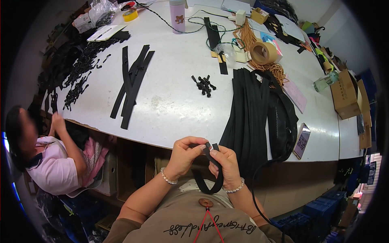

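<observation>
In front of my body I hold a long black fabric strip [220, 178], which looks like zipper tape. It hangs in a loop below my hands. My left hand [187, 156] pinches one end between thumb and fingers. My right hand [227, 165] grips the strip just beside it, the two hands almost touching. Any small part between the fingertips is too small to make out. Just beyond my hands, a small pile of black cord-like pulls [204, 85] lies on the white table [178, 117]. A thick bundle of black strips [246, 113] lies close to my right hand.
More black strips [132, 85] lie left of centre. A heap of small black pieces [77, 77] covers the far left, where a co-worker [56, 162] sits. To the right are a black bag [282, 125], a phone [302, 140], a tape roll [263, 53] and a cardboard box [345, 95].
</observation>
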The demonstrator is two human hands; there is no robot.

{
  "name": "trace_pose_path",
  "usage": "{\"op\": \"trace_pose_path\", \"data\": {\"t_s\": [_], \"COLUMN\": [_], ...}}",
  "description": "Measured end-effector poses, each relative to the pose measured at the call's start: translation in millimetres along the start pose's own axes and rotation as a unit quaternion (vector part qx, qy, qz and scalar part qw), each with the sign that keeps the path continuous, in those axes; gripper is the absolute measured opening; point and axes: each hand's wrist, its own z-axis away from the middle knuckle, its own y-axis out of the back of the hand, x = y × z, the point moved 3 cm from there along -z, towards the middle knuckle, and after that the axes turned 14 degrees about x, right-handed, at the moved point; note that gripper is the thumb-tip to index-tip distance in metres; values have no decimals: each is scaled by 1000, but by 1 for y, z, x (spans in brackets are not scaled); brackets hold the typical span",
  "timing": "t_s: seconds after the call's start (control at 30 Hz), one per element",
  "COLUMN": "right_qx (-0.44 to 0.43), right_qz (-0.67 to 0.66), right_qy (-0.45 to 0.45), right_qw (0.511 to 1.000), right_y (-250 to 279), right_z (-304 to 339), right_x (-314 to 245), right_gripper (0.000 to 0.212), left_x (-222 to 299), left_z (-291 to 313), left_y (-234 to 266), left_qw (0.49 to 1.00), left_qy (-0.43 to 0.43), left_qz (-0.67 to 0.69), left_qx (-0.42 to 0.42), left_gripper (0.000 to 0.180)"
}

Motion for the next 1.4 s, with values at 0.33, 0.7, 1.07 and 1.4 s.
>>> {"op": "trace_pose_path", "data": {"t_s": [0.33,0.7,1.07,1.4], "right_qx": [-9,5,2,2], "right_qz": [19,67,77,53], "right_qy": [10,28,44,37], "right_qw": [1000,997,996,998], "right_y": [0,-3,-2,-3], "right_z": [0,1,2,2], "right_x": [-3,-4,-1,0], "right_gripper": [12,14,21,17], "left_x": [-3,3,-2,3], "left_z": [0,2,8,11], "left_y": [1,1,4,0], "left_qw": [1000,999,997,994], "left_qy": [21,13,-19,-73], "left_qz": [-1,-30,-67,-76], "left_qx": [-2,-2,-16,-39], "left_gripper": [18,20,20,17]}}
